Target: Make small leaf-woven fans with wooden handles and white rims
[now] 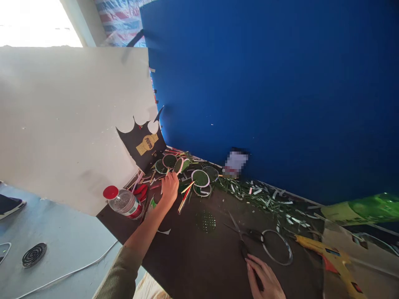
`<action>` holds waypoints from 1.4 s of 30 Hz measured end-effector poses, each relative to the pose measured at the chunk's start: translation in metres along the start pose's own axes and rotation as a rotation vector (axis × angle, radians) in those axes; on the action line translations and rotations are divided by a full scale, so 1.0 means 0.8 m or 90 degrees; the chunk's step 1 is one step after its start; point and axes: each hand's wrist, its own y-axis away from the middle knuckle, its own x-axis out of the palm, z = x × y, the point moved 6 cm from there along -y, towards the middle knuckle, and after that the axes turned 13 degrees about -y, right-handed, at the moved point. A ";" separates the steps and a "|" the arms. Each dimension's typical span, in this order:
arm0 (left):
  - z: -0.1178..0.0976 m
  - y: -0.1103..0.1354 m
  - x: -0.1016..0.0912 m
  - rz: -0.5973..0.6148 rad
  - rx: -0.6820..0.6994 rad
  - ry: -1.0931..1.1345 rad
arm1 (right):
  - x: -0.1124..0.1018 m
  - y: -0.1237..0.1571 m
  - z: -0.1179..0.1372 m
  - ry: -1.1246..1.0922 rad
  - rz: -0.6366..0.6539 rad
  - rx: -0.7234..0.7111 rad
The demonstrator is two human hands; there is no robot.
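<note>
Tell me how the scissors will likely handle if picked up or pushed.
The scissors will probably stay stiff, given their straight, slim blades. With the blades spread, they may swing at the pivot if lifted by one handle. Lying flat, they seem likelier to slide than roll.

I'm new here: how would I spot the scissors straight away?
Find the tall blue panel, then the dark table in front of it. At the fingertips of the right hand lie the scissors, beside a pale ring. Their slim blades, spread in an open V, set them apart from that round ring and the yellow glue gun further right.
</note>
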 end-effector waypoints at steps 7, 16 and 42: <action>-0.040 0.033 -0.019 -0.066 0.134 0.036 | 0.001 -0.011 -0.006 0.000 0.024 -0.020; -0.012 0.012 -0.007 -0.009 0.075 0.082 | -0.002 -0.021 -0.006 -0.026 0.039 0.016; 0.006 0.060 0.004 0.186 -0.009 0.088 | -0.027 0.025 0.013 -0.017 0.008 0.072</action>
